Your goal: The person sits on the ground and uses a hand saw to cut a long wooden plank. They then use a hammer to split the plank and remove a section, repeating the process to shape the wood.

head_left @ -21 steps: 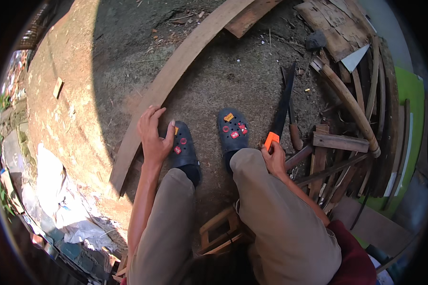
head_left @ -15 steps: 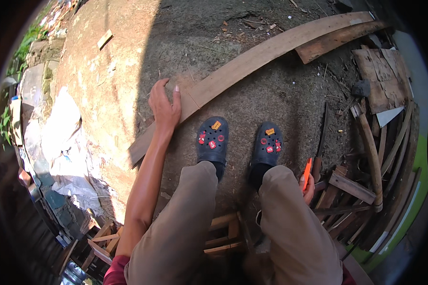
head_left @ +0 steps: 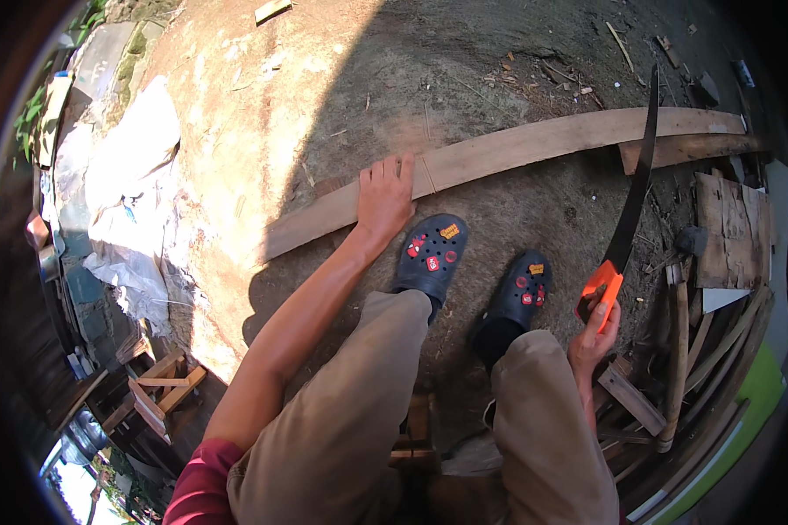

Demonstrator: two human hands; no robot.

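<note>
A long pale wooden board lies across the ground in front of my feet, with a thin line marked across it. My left hand is closed over the board just left of that line, its fingers curled over the far edge. To the right of my right shoe, my right hand grips the orange handle of a handsaw. The saw's long dark blade points away from me, its tip above the board's right part and apart from my left hand.
A shorter brown board lies by the long board's right end. Scrap wood is piled at the right. White sheeting lies at the left, above some wooden frames. My dark clogs stand close behind the board.
My right hand has raised the handsaw forward, so its blade now shows fully. My left hand has gone from loosely spread to closed over the board. The view has turned.
</note>
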